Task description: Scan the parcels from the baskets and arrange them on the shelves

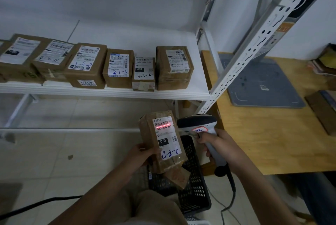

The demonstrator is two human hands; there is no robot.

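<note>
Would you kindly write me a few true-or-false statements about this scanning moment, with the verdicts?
1. The left hand holds a parcel marked 4-2-6. True.
2. The right hand is empty. False: it grips the scanner.
3. A red scan line lies across the parcel's barcode. True.
4. The shelf is bare. False: a row of boxes stands on it.

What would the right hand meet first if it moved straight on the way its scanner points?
Probably the parcel held in the left hand: the scanner in the right hand faces its label, where the red scan line falls. Depth between them is unclear.
</note>
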